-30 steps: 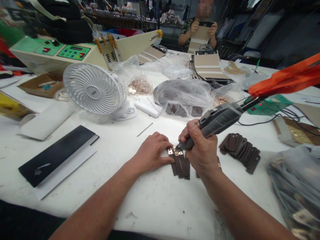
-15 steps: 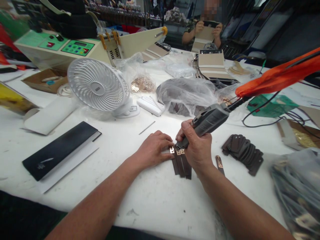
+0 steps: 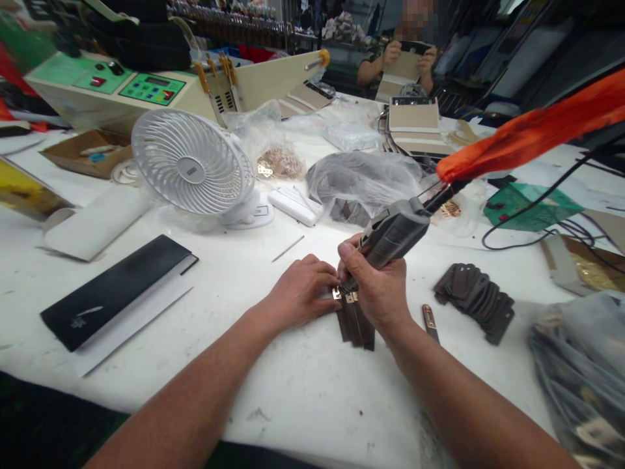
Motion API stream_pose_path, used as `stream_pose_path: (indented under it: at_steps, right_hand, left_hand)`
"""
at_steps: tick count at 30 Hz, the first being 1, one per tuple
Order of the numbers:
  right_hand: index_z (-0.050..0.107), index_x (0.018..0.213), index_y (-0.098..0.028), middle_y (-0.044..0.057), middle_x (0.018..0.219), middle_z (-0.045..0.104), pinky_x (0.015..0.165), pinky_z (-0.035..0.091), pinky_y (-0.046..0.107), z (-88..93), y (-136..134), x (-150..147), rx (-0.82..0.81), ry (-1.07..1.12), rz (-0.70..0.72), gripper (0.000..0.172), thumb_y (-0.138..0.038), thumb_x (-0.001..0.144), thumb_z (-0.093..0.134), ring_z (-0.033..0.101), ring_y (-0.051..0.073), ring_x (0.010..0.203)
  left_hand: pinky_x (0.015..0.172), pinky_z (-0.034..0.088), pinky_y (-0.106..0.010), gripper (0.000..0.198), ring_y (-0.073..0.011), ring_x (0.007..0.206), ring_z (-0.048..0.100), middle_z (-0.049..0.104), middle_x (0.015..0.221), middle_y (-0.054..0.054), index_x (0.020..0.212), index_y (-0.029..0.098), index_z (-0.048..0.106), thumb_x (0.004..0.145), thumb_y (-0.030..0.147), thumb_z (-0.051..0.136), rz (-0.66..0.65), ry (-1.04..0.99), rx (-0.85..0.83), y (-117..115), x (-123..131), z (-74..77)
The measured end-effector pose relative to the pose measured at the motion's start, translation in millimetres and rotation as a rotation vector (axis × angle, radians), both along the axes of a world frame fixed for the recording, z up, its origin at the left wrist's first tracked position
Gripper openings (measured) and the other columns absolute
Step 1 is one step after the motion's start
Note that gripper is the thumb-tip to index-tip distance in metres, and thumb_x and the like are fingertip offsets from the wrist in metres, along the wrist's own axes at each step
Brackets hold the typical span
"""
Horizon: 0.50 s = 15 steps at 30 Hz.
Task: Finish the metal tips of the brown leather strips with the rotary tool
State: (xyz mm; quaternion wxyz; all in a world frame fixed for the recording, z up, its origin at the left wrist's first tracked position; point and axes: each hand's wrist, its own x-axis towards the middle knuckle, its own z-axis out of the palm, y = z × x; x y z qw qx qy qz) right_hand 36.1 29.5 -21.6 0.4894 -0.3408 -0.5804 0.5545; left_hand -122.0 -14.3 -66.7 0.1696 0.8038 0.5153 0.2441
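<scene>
My right hand is wrapped round a grey electric screwdriver, which tilts up to the right. Its lower end is at the top of several dark brown strips lying side by side on the table. Small gold-coloured metal plates sit on the strips' upper ends. With thumb and fingers closed, my left hand grips the leftmost strip at its metal end. The screwdriver's tip is partly hidden by my right hand. Right of my hands lie a single strip with a metal end and a fanned pile of brown strips.
A white fan stands behind a black box at the left. Plastic bags and loose metal plates lie further back. An orange-wrapped cable runs from the screwdriver. A person across the table holds a beige panel.
The screwdriver and my right hand have shifted slightly left, and its rear end with the orange wrap has swung left. My left hand and the strips have stayed in place.
</scene>
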Motion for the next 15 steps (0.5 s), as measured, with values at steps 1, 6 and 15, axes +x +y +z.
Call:
stream_pose_path:
  at_steps: [1, 6, 15]
  right_hand:
    - [0.067, 0.091, -0.013, 0.005, 0.08, 0.065, 0.062, 0.05, 0.023, 0.2, -0.3, -0.2, 0.002, -0.004, 0.001, 0.04, -0.049, 0.084, 0.082, 0.062, 0.013, 0.07]
    - [0.067, 0.092, -0.013, 0.004, 0.079, 0.065, 0.062, 0.05, 0.023, 0.0, 0.7, -0.8, 0.011, -0.009, 0.009, 0.039, -0.048, 0.083, 0.082, 0.061, 0.012, 0.068]
    - [0.064, 0.079, -0.013, 0.002, 0.071, 0.061, 0.059, 0.047, 0.022, -4.1, 1.8, -0.7, 0.067, -0.061, 0.024, 0.034, -0.044, 0.084, 0.078, 0.057, 0.011, 0.062]
  left_hand:
    - [0.097, 0.047, -0.04, 0.029, -0.024, 0.109, 0.061, 0.073, 0.118, -0.001, 0.109, 0.026, 0.078, 0.089, 0.047, 0.076, 0.001, 0.0, 0.001, 0.0, -0.1, -0.4]
    - [0.097, 0.046, -0.041, 0.027, -0.0242, 0.108, 0.06, 0.073, 0.12, 0.001, 0.106, 0.026, 0.077, 0.088, 0.046, 0.077, 0.019, 0.013, -0.024, -0.8, 0.5, 0.3]
    - [0.1, 0.047, -0.041, 0.027, -0.023, 0.111, 0.061, 0.072, 0.127, 0.002, 0.11, 0.026, 0.077, 0.087, 0.04, 0.078, 0.024, -0.027, 0.013, -0.8, 1.7, -2.7]
